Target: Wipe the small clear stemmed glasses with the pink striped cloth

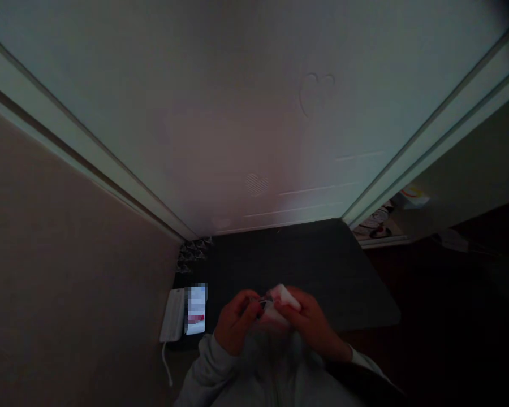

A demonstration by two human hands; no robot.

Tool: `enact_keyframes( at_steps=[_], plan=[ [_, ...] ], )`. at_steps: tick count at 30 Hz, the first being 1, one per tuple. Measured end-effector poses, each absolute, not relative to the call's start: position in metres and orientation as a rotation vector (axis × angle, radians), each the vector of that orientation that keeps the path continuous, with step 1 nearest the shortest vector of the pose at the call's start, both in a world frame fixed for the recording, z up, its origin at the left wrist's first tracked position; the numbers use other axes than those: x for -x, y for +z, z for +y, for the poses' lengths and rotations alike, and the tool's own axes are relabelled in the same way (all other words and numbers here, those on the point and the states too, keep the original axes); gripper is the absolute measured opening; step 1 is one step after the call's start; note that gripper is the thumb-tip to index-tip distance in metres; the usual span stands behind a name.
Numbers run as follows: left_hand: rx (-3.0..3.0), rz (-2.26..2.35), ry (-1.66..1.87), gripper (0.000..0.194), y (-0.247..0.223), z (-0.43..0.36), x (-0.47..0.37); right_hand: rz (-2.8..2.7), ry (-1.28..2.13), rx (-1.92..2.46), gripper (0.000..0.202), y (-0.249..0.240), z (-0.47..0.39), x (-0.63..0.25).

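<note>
Near the table's front edge, my right hand [307, 319] is closed on a pinkish-white cloth-like item [285, 297], thumb on top of it. My left hand [236, 321] is just to the left, its thumb and fingers pinched on a small, thin, shiny object [263, 301] that reaches toward the pale item. The room is dim, and I cannot make out what the shiny object is. Both hands are close together in front of my grey sleeves and jacket.
On the dark table [322, 265], a lit phone [195, 310] lies beside a white power strip [172, 314] with a cable at the left. Dark patterned packets [193, 254] are at the back left corner. A pale panel [237, 113] rises behind. Items sit on a shelf at right.
</note>
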State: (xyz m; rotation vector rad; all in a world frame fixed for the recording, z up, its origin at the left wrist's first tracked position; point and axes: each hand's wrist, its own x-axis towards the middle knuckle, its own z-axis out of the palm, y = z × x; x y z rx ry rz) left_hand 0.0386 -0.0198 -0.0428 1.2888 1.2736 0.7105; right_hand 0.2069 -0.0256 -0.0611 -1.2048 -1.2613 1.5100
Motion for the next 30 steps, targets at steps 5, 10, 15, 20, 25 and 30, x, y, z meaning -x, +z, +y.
enact_keyframes(
  at_steps=[5, 10, 15, 20, 25, 30],
  plan=[
    [-1.313, 1.238, 0.669, 0.032, -0.038, -0.008, -0.022, -1.4, 1.455, 1.324, 0.018, -0.048, -0.011, -0.194],
    [-1.263, 1.251, 0.745, 0.034, -0.03, -0.003, -0.016, -1.391, 1.347, 1.443, 0.013, -0.037, -0.004, -0.183],
    [-1.364, 1.272, 0.761, 0.035, -0.02, -0.002, 0.0, -1.46, 1.284, 1.398, 0.014, -0.025, 0.002, -0.17],
    [-1.481, 1.271, 0.796, 0.039, -0.013, -0.003, 0.017, -1.573, 1.222, 1.305, 0.021, -0.01, 0.003, -0.161],
    [-1.574, 1.289, 0.87, 0.033, 0.005, -0.001, 0.023, -1.667, 1.138, 1.254, 0.018, 0.011, 0.005, -0.159],
    [-1.784, 1.178, 1.026, 0.032, 0.041, 0.005, 0.03, -1.821, 0.871, 1.24, 0.006, 0.041, 0.014, -0.156]
  ],
)
